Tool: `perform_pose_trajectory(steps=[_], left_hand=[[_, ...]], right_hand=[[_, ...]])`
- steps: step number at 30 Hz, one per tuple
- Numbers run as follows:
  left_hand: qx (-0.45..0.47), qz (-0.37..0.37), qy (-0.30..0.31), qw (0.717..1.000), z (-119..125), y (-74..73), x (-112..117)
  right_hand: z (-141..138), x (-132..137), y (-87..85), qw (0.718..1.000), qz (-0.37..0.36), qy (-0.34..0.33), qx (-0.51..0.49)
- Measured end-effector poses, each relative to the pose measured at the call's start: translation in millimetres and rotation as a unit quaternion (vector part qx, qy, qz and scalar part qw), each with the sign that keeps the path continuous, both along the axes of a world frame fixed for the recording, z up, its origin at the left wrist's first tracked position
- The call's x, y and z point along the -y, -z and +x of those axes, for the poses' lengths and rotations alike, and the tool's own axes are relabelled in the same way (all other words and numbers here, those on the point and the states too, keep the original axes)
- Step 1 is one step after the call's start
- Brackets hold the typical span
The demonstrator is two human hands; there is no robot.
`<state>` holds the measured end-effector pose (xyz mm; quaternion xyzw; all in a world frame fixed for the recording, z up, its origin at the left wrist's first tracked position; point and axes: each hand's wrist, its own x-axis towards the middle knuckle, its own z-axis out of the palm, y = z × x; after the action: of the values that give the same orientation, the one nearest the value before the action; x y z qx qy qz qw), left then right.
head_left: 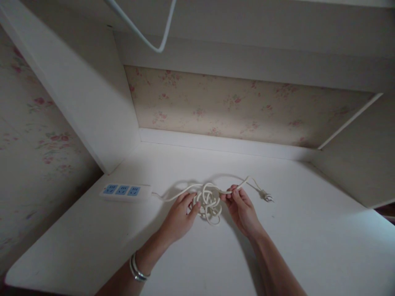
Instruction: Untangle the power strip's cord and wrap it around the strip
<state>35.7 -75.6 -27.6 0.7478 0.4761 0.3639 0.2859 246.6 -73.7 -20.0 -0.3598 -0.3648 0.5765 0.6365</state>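
A white power strip (pixel 125 192) with three blue socket faces lies on the left of the white desk (pixel 293 246). Its cream cord (pixel 211 205) runs right into a loose tangle at the middle. My left hand (pixel 182 213) grips the tangle's left side between thumb and fingers. On the right, my right hand (pixel 240 207) pinches the cord where it leaves the tangle. From there the cord arches over to a plug (pixel 267 196) with bare metal prongs, which lies on the desk. Palm and fingers hide part of the loops.
White side panels (pixel 89 82) stand left and right, with a shelf (pixel 247 53) overhead. Behind is floral wallpaper (pixel 212 105) above a white ledge (pixel 216 142). A bent white rod or cable (pixel 159 49) hangs down at the top. Rounded desk corner (pixel 12 273) at lower left.
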Motion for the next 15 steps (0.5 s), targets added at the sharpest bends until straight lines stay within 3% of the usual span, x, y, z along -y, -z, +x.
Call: perform_pose_trajectory(steps=[4, 8, 13, 15], left_hand=[[-0.026, -0.009, 0.008, 1.0, 1.3, -5.1, 2.7], [0.021, -0.007, 0.018, 1.0, 1.2, -6.6, 1.9], [0.158, -0.153, 0.03, 0.975, 2.0, -6.1, 0.8], [0.187, -0.193, 0.06, 0.961, 2.4, -8.2, 1.5]], right_hand=[[-2.3, 2.4, -0.4, 0.999, -0.014, -0.035, 0.0], [-3.8, 3.6, 0.5, 0.998, -0.014, -0.061, 0.005], [-5.7, 4.9, 1.8, 0.995, -0.014, -0.079, 0.051], [-6.5, 5.8, 2.4, 0.994, -0.005, -0.083, 0.07]])
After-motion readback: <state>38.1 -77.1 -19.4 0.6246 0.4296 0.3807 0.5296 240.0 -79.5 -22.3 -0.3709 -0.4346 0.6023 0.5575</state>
